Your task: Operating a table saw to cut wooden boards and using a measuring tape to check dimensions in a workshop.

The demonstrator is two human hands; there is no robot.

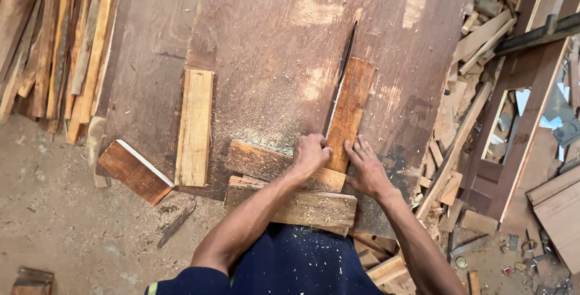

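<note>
Two bare hands press one reddish-brown wooden plank (pixel 349 114) lying on a big dark sawdusty plywood board (pixel 266 41). Left hand (pixel 310 155) curled w/ fingers closed on plank's lower left edge; right hand (pixel 364 171) flat, fingers spread on its near end. Thin dark blade (pixel 347 50) alongside plank's far end.

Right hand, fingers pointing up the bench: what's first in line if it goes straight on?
The right hand already rests its fingertips on the reddish wood strip; straight on it would probably slide along that strip beside the thin dark blade.
</note>
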